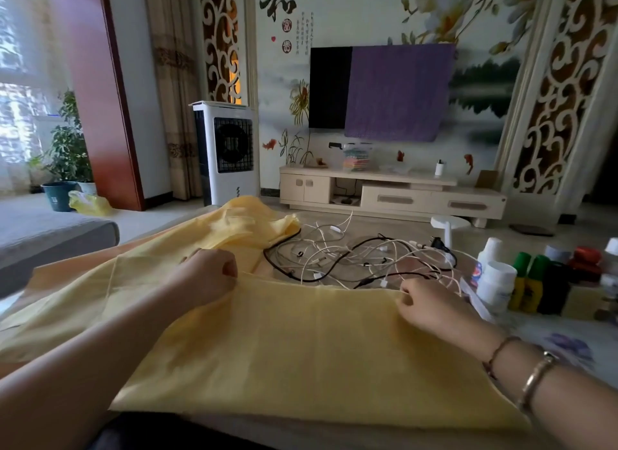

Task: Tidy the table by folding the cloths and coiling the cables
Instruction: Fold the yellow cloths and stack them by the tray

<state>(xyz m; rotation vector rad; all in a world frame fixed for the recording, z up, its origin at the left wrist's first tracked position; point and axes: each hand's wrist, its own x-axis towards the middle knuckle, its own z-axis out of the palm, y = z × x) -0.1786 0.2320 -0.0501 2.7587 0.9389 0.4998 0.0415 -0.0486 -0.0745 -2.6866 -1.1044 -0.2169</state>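
Clearly early days: left hand (207, 272) and right hand (426, 302), each in a pinching grip on the far edge of the yellow cloth (301, 346), one toward each end. Cloth half-folded on the table (551, 332), long axis left to right. Just beyond that edge, cables (351, 259) tangled, none coiled yet.

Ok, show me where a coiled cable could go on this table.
Little bare room: a thin strip between the yellow cloth and the cable tangle. Right side is crowded with bottles; both hands grip the cloth's edge.
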